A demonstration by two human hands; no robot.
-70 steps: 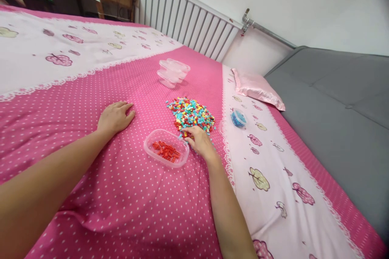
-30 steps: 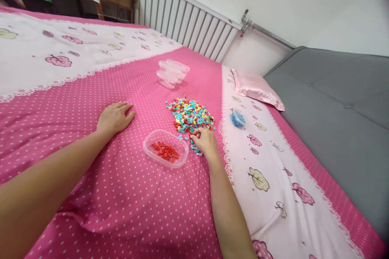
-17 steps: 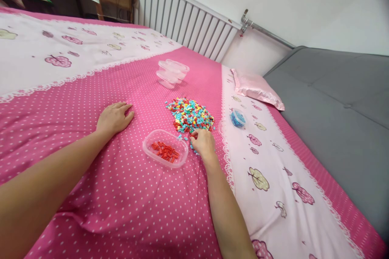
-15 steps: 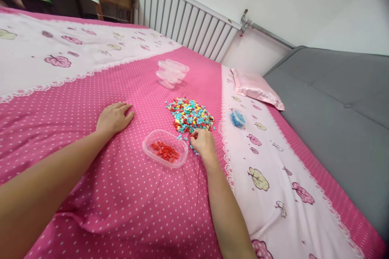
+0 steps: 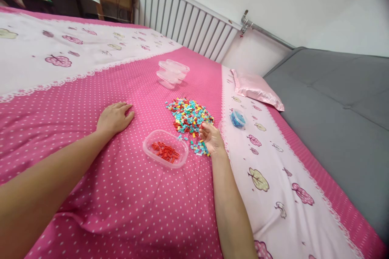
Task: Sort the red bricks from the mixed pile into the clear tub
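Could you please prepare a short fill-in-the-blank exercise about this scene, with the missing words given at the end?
1. The open container holds pieces of the colour ____.
2. The person's ____ hand lies palm down on the dotted cloth, apart from the pile of mixed pieces.
3. The contents of the small clear tub are of the colour ____.
4. The satin pillow is of the colour ____.

Missing words: red; left; blue; pink.

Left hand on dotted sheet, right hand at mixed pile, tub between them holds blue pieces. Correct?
Wrong colour: the head view shows red pieces in the tub, not blue. The rest stands: left hand on the dotted sheet, right hand at the mixed pile.
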